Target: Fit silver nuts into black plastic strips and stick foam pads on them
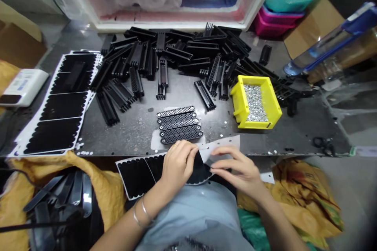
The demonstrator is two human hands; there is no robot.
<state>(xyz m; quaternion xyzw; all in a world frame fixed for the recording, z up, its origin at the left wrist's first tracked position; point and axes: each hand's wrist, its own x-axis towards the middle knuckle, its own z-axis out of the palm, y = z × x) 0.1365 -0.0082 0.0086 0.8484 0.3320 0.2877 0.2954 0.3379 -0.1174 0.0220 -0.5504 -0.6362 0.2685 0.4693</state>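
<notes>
- One dark bench top [179,94] spans the view in front of you; work just off its front edge, so the sheet doesn't snag.
- Many black ribbed plastic combs [182,51] lie heaped across it, with five combs [179,124] side by side nearest you.
- Several sheets of black scalloped pads [55,104] lie on the left, and a yellow bin of small screws [255,102] sits on the right.
- Your pad sheet [135,176] is held just below the bench edge, its white backing [220,150] lifting at the far end.
- Your right hand [235,166] is half open against the backing; keep that backing taut.
- Your left hand [178,164] pinches a black pad [200,168]; peel it slowly and low, sparing the scallops.
</notes>
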